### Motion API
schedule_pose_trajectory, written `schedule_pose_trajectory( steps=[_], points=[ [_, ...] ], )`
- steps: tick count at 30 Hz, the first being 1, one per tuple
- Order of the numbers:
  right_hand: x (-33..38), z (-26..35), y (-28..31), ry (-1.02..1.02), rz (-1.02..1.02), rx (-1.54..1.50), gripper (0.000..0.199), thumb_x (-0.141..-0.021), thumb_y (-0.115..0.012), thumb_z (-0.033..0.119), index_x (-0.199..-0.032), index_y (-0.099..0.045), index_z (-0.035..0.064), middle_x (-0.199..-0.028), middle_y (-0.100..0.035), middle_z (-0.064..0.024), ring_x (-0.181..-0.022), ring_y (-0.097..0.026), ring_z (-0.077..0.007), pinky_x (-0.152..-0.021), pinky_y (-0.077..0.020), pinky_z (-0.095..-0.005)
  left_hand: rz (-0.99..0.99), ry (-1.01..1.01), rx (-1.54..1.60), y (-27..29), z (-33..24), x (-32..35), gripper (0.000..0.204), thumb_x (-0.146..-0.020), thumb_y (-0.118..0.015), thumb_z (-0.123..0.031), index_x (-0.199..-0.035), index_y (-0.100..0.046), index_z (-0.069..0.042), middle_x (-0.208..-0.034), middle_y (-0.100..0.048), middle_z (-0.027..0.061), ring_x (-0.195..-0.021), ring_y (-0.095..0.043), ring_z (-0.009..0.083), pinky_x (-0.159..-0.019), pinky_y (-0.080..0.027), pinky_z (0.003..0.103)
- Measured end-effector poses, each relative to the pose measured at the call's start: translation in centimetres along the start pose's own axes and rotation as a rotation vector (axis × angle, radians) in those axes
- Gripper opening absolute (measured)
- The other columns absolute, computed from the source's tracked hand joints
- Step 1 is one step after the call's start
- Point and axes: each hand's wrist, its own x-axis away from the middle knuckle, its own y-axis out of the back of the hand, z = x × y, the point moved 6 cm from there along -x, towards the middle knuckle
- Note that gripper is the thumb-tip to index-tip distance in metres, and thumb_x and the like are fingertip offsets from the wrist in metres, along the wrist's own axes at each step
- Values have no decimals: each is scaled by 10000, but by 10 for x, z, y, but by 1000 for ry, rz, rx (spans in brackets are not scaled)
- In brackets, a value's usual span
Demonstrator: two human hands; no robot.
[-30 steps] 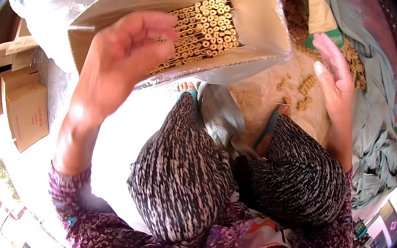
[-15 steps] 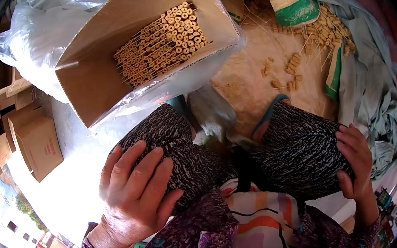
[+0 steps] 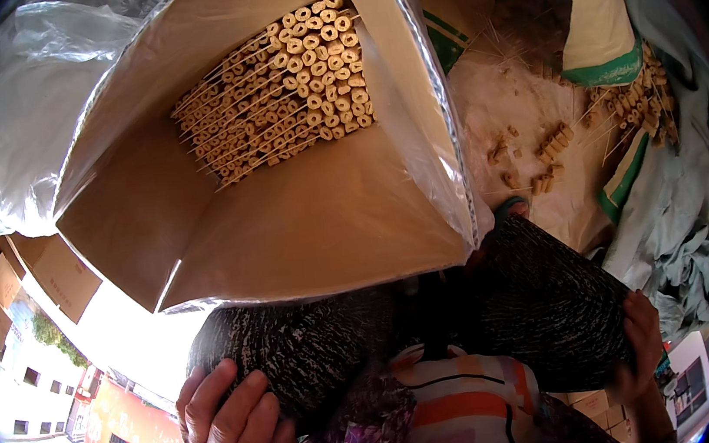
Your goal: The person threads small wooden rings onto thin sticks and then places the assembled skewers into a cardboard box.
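My left hand (image 3: 240,427) rests on my left knee, its fingers slightly bent and apart, holding nothing. At the outer side of my right knee lies my right hand (image 3: 641,337), also without anything in it; its thumb is a little blurred. Just beyond my knees stands a large cardboard box (image 3: 329,224), lined with clear plastic, its mouth towards me. Inside, against the far part, are stacked rows of skewers (image 3: 271,100) threaded with tan, ring-shaped pieces. Neither hand touches the box or the skewers.
Clear plastic sheeting (image 3: 18,111) bulges at the box's left. To the right, a paper sack (image 3: 601,9) with a green band lies open, with loose tan pieces (image 3: 639,106) and thin sticks around it. Grey cloth (image 3: 680,237) lies along the right; cardboard cartons (image 3: 55,277) stand at left.
My view has leaned forward, so the box looks larger and closer and covers more of my legs. Both hands stay on my knees, appearing lower in the view.
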Motion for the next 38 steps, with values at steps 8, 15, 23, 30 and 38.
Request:
schedule_pose_trajectory(
  steps=[8, 15, 23, 30, 38],
  points=[
    [-33, 9, 4, 8, 225, -166, 479, -886, -456, 454, -1026, -575, 11, -1041, -606, -224, -977, -592, -431, -892, -424, -600, 86, 110, 105, 2, 13, -45, 279, -683, -663, -184, -898, -609, -14, -938, -669, 156, -959, -624, 370, -886, -467, 540],
    [-17, 25, -7, -13, 299, -268, 449, -868, -476, 436, -982, -607, 22, -1036, -619, -199, -979, -600, -418, -921, -415, -585, 291, 39, 260, 8, 8, -39, 266, -699, -668, -182, -920, -655, -34, -994, -682, 126, -1021, -618, 317, -935, -456, 483],
    [19, 50, -24, -84, 243, -371, 355, -795, -561, 252, -1057, -621, 20, -1139, -618, -184, -1083, -586, -382, -961, -403, -562, 291, 21, 399, 5, 10, 2, 291, -694, -627, -86, -965, -651, 14, -1002, -675, 158, -987, -627, 344, -915, -465, 483],
    [52, 77, -48, -174, 18, -350, 348, -737, -623, 97, -1077, -621, 25, -1091, -637, -156, -1042, -599, -347, -937, -440, -494, 188, 101, 399, -4, 9, 40, 256, -757, -606, -43, -1004, -635, 19, -991, -664, 175, -982, -618, 370, -860, -486, 438],
    [98, 83, -45, -286, -298, -85, 175, -764, -636, 126, -926, -634, 60, -879, -650, -116, -849, -612, -329, -753, -472, -460, 186, 185, 82, -13, -12, 54, 199, -866, -577, -140, -1021, -663, -52, -961, -676, 142, -910, -624, 333, -803, -481, 451]
  ],
)
